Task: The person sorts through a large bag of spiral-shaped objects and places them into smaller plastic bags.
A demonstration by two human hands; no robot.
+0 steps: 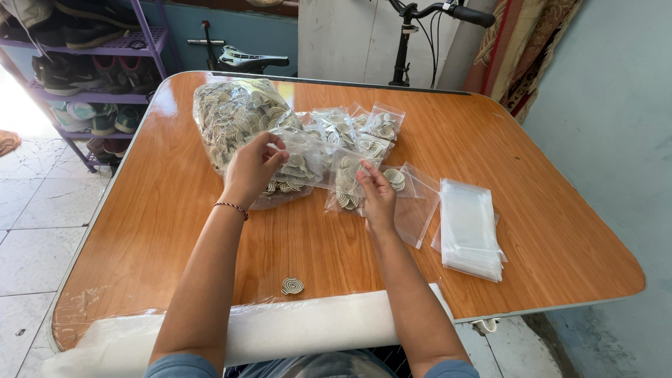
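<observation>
A glossy orange wood-grain table (532, 210) stands in a room with white floor tiles, a purple shoe rack (105, 49) and a bicycle (420, 28) beyond its far edge. At the table's centre, the left hand (253, 168) curls its fingers into a large clear bag of spiral discs (234, 115); the right hand (378, 196), fingers half open, presses a small filled pouch (344, 183). Empty pouches (467, 227) lie stacked to the right.
</observation>
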